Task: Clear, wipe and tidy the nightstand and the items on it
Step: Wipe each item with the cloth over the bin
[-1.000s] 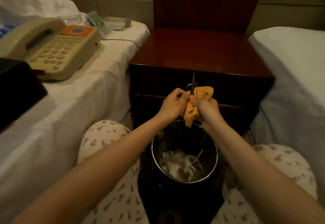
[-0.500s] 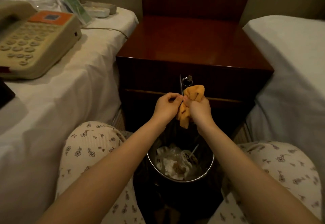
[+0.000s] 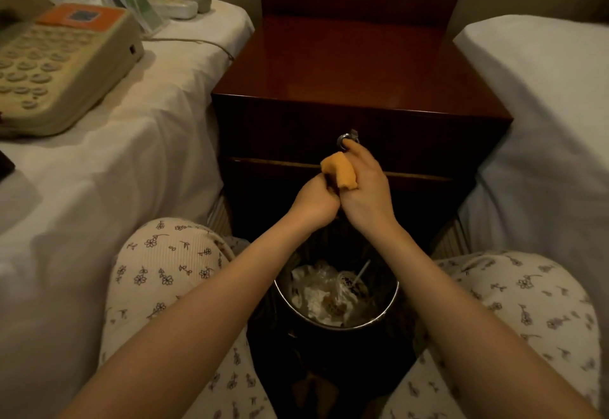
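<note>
The dark red wooden nightstand point(image 3: 356, 66) stands between two beds, and its top is bare. In front of its drawer my right hand point(image 3: 367, 191) grips a bunched orange cloth point(image 3: 339, 170), with the forefinger stretched up beside the drawer's metal ring pull point(image 3: 346, 139). My left hand point(image 3: 314, 203) is curled into a fist against the cloth's lower end and seems to hold it there. Anything else inside that fist is hidden. Both hands hover above the bin.
A round metal-rimmed bin point(image 3: 392, 300) with crumpled paper stands between my knees. The left bed point(image 3: 141, 142) carries a beige telephone point(image 3: 59, 66), a green packet point(image 3: 135, 0) and remotes point(image 3: 179, 7). A white bed point(image 3: 543, 96) lies to the right.
A thin dark stick that stood up between my hands is out of sight. The cloth is bunched tighter, and my right forefinger has stretched up to the ring pull.
</note>
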